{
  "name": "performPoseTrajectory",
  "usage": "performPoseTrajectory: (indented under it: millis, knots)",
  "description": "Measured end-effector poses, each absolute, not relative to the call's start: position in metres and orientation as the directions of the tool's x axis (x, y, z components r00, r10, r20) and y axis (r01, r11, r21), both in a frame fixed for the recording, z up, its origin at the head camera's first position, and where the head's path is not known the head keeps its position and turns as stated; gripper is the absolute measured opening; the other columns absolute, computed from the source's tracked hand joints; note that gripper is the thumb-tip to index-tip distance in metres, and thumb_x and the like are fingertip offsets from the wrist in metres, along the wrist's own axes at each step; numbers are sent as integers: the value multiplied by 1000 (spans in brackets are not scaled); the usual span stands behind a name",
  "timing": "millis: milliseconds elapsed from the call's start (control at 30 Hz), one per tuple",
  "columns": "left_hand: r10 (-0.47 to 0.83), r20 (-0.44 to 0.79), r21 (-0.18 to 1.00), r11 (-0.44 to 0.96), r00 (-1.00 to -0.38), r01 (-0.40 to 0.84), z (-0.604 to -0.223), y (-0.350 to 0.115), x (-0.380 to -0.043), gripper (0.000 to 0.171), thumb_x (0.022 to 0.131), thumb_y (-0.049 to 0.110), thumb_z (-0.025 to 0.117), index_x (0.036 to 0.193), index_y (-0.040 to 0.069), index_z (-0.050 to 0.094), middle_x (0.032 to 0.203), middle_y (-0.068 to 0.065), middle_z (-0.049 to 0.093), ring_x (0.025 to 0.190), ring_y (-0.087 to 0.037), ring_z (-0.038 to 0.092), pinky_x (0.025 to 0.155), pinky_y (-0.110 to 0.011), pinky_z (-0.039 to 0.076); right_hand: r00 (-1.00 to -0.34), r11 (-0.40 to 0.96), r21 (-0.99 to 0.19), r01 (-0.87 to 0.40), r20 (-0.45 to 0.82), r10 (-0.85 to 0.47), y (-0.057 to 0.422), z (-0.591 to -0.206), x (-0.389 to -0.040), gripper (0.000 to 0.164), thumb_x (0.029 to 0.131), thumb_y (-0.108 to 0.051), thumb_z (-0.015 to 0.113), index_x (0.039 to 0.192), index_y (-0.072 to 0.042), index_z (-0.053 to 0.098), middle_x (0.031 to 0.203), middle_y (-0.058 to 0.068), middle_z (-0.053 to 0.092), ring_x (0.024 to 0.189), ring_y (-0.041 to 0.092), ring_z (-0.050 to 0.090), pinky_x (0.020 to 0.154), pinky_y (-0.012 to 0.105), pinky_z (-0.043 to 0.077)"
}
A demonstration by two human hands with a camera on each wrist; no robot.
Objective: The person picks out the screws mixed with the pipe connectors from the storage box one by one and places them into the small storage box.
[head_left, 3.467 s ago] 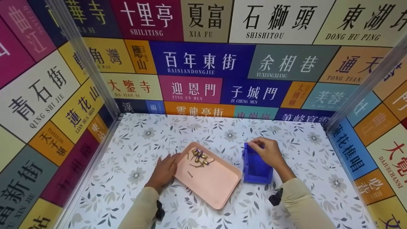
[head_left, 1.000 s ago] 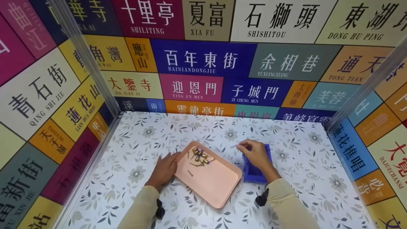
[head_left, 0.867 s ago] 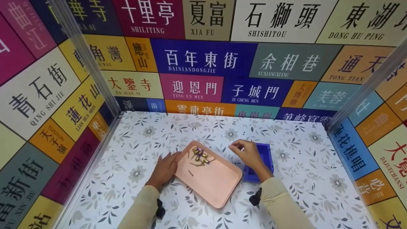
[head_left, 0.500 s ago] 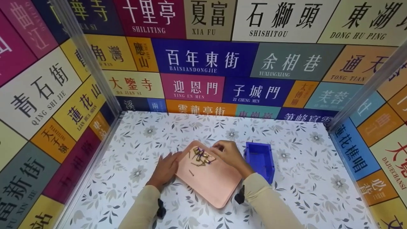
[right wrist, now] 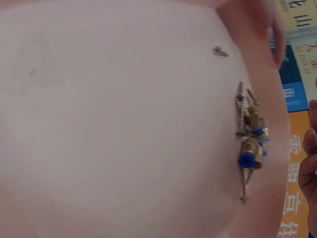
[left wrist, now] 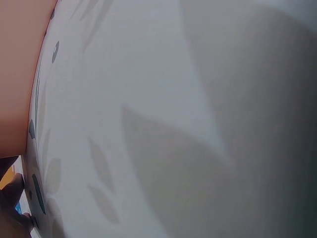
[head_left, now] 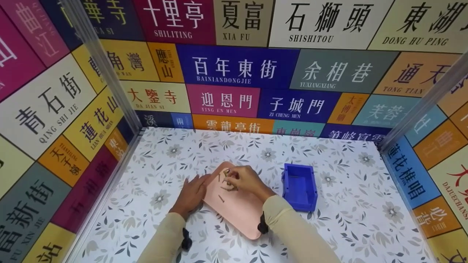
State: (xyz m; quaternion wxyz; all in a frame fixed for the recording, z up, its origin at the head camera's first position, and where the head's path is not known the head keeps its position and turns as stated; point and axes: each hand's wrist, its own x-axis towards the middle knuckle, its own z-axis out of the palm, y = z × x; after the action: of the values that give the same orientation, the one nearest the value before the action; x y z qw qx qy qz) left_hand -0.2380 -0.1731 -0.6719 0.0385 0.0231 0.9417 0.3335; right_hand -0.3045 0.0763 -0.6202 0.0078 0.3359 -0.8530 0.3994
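Observation:
My left hand (head_left: 191, 193) lies along the left side of a pink tray (head_left: 241, 219), its fingers extended against the edge. Over the tray's far end is my right hand (head_left: 245, 179), its bent fingers right at a small pile of brass fittings (head_left: 229, 186) and screws. In the right wrist view, the fittings (right wrist: 251, 151) have blue ends and lie among several screws (right wrist: 242, 116). One screw (right wrist: 220, 51) lies apart. The right fingers (right wrist: 309, 158) show at that view's right edge with nothing visible in them; part of the pile is hidden behind the hand in the head view.
A blue plastic bin (head_left: 299, 190) stands on the table just right of the tray. The table (head_left: 347, 219) has a floral cover. Panels with printed signs (head_left: 234, 65) enclose the back and both sides.
My right hand has moved left from the blue bin, across the tray's far rim, to the pile of fittings and screws. The left hand has stayed at the tray's side.

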Motion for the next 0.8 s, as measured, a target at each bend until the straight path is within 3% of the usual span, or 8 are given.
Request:
performPoseTrajectory:
  millis: [233,400,633,800]
  knots:
    - [61,-62,632,775,-996,8,-672,-171,-240,49,109,51,30,154,39,44,158,11,47,155,-26,32,129,-57,3,-744,484,-649,-587,196,-639,65,-630,-304,13,93,-29,77,88,-17,75,81,-6,71,67,2,60,64,20,52]
    - [61,-61,632,775,-996,9,-671,-171,-239,49,110,49,30,154,37,44,158,11,47,155,-26,32,129,-56,1,-709,505,-579,-640,193,-678,58,-639,-301,19,85,-32,84,85,-14,76,82,-4,69,71,4,58,68,20,53]
    - [67,-56,641,768,-996,16,-671,-172,-238,46,110,47,31,155,41,42,160,10,45,155,-25,30,129,-54,2,-667,552,-406,-728,234,-707,53,-646,-301,39,70,-51,90,78,-15,76,67,-7,68,62,4,54,59,18,47]
    - [60,-81,641,768,-995,-6,-669,-172,-238,47,109,50,30,154,44,41,160,12,43,156,-24,28,130,-53,2,-680,573,-414,-707,177,-712,50,-648,-302,37,70,-46,91,81,-14,77,69,-4,70,61,3,53,57,15,44]
